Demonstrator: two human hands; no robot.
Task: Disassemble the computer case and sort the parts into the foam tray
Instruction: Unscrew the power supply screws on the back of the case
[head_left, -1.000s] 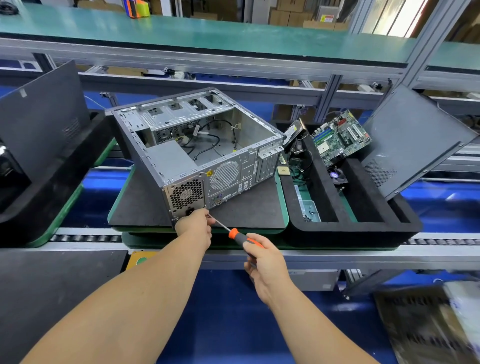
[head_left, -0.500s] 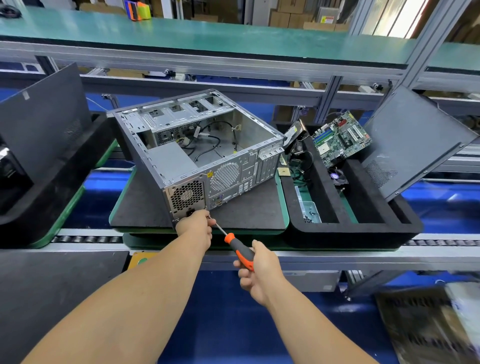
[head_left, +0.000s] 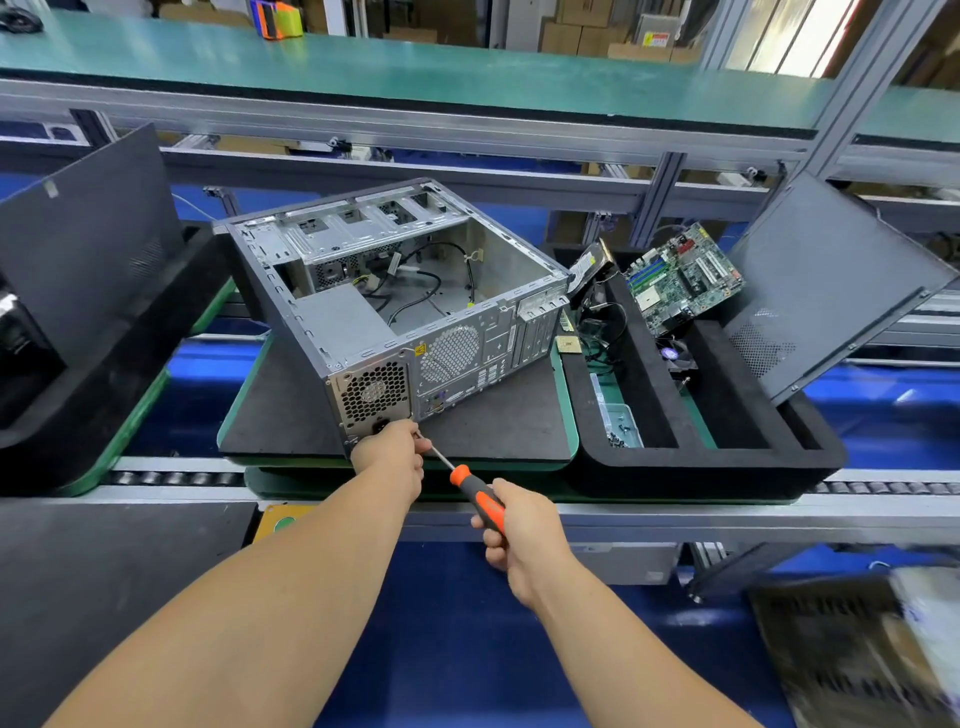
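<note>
Open computer case (head_left: 395, 312) lay at center, left hand (head_left: 389, 454) pinched the screwdriver (head_left: 475, 493) shaft at its 6 o'clock corner, right hand (head_left: 519, 535) gripped the orange handle, foam tray (head_left: 701, 462) sat at 3 o'clock

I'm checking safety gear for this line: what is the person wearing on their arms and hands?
Nothing shows: the left hand and right hand are bare, without gloves. Both forearms are uncovered up to the frame's edge, with no sleeve, watch, wrist strap or ring visible.
</note>
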